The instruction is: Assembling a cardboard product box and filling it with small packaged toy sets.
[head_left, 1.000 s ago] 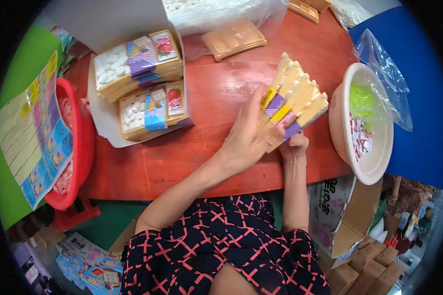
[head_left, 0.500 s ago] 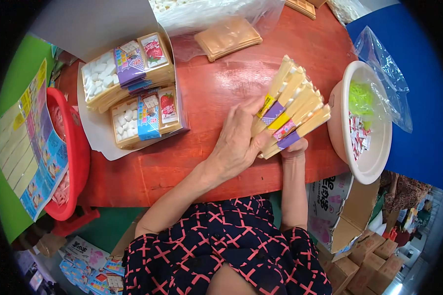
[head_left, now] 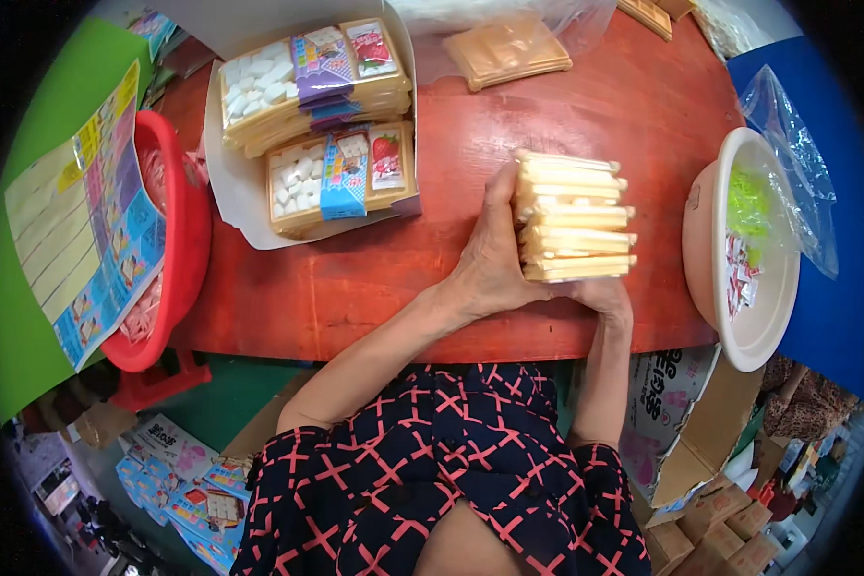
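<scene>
Between both hands I hold a stack of candy trays (head_left: 576,221), shallow yellowish trays seen edge-on above the red table. My left hand (head_left: 494,254) is closed on the stack's left side, thumb and fingers partly behind it. My right hand (head_left: 605,297) supports it from below at the near right, its fingers mostly hidden. To the left stands an open white carton (head_left: 245,226) with two piles of similar trays, each holding white candy pieces, a strawberry packet and a purple or blue paper band (head_left: 344,175).
A red basin (head_left: 190,250) with printed sheets (head_left: 96,211) over it stands at the left. At the right is a pale basin (head_left: 706,221) holding green pieces and small packets, beside a clear plastic bag (head_left: 787,163). Empty trays (head_left: 509,53) lie at the back of the red table (head_left: 432,125).
The fanned trays have been squared into an even stack and turned, so their coloured bands no longer show. Everything else appears shifted as the head view moved.
</scene>
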`<act>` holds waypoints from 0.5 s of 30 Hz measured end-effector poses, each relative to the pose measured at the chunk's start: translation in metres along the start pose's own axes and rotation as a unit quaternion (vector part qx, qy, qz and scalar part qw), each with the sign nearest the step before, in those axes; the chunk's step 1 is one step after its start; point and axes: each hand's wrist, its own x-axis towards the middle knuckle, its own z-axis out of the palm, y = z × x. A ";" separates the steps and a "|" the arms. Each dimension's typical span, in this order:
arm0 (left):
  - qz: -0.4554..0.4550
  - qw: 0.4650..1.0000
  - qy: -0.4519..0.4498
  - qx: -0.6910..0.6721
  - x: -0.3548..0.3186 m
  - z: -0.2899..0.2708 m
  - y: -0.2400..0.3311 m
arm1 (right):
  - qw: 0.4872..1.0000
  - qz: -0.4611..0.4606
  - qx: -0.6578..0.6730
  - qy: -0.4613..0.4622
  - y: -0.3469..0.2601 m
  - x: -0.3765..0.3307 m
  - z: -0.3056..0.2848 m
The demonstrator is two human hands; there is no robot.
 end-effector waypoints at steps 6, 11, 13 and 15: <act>0.082 0.996 0.037 -0.025 -0.004 0.006 -0.007 | 0.998 -0.036 0.046 0.027 0.003 -0.009 0.001; 0.011 0.997 0.019 -0.067 -0.006 0.011 -0.014 | 0.996 0.024 0.070 -0.047 0.027 -0.002 -0.006; 0.006 0.997 0.029 -0.077 -0.008 0.013 -0.014 | 0.997 0.017 0.061 -0.032 0.027 -0.006 -0.003; 0.000 0.995 0.038 -0.087 -0.011 0.014 -0.012 | 0.995 0.011 0.094 -0.005 0.020 -0.005 -0.001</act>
